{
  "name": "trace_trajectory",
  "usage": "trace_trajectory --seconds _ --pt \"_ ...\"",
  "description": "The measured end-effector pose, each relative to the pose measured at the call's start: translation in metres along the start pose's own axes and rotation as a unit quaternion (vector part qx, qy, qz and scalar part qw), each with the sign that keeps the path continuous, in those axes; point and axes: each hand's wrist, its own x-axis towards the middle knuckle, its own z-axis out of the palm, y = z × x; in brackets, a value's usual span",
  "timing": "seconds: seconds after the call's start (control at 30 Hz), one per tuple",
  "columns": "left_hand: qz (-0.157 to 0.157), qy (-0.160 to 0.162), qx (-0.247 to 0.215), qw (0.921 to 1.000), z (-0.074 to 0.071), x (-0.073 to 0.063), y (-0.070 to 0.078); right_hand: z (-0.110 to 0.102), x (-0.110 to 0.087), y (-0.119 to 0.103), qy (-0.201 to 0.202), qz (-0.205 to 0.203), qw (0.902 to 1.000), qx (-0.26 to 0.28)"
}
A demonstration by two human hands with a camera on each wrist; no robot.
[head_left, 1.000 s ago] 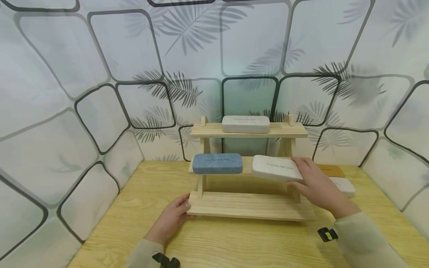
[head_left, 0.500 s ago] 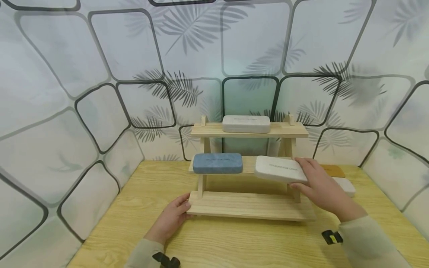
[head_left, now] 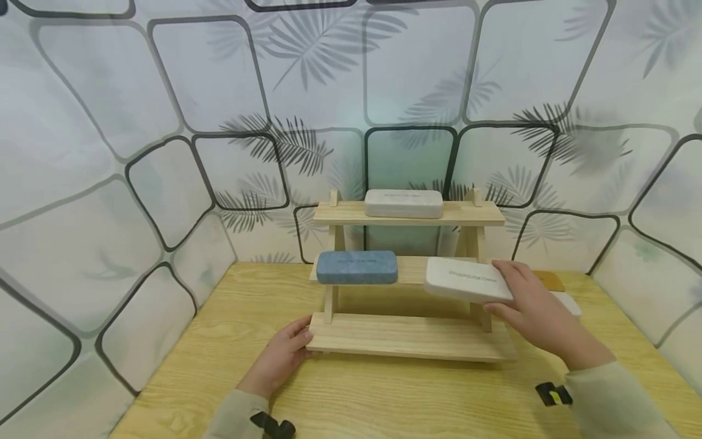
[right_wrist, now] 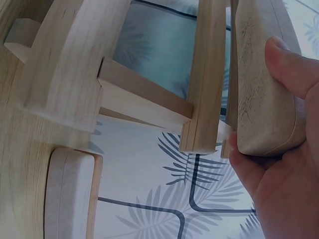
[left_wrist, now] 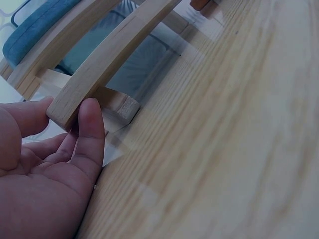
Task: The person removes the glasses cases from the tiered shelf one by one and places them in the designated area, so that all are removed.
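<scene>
A three-tier wooden display stand (head_left: 411,336) stands on the table. My left hand (head_left: 282,353) pinches the left end of its lowest board; in the left wrist view the thumb and fingers (left_wrist: 90,122) lie on opposite faces of the wood. My right hand (head_left: 540,314) holds a white glasses case (head_left: 466,279) by its right end, in front of the middle board's right half. The right wrist view shows the case (right_wrist: 264,79) between thumb and fingers. A blue glasses case (head_left: 356,267) sits on the left of the middle board. Another white glasses case (head_left: 403,203) rests on the top board.
Behind my right hand, a white case (head_left: 567,303) and an orange-brown case (head_left: 550,280) lie on the table (head_left: 208,341), partly hidden. Patterned fabric walls (head_left: 181,122) enclose the table at the back and sides.
My right hand has drifted to the right and slightly down, taking the white glasses case along the middle board. The left hand and the stand have stayed in place.
</scene>
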Motion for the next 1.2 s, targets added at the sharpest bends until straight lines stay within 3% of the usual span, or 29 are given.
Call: trace_trajectory --seconds 0.2,0.5,1.0,1.2 --pt "0.003 -0.004 -0.001 1.0 -0.001 0.0 -0.001 -0.002 -0.005 0.005 0.016 -0.007 0.9998 -0.004" --pt "0.001 -0.004 -0.012 0.9999 -0.001 0.0 -0.001 -0.004 -0.012 0.014 0.012 0.002 0.9999 -0.004" --pt "0.002 -0.006 -0.004 1.0 -0.002 0.001 -0.001 -0.011 -0.027 0.032 -0.006 -0.012 0.9999 0.009" --pt "0.006 -0.009 -0.005 0.9999 -0.002 0.001 -0.001 -0.01 -0.033 0.042 0.005 -0.024 0.9997 -0.001"
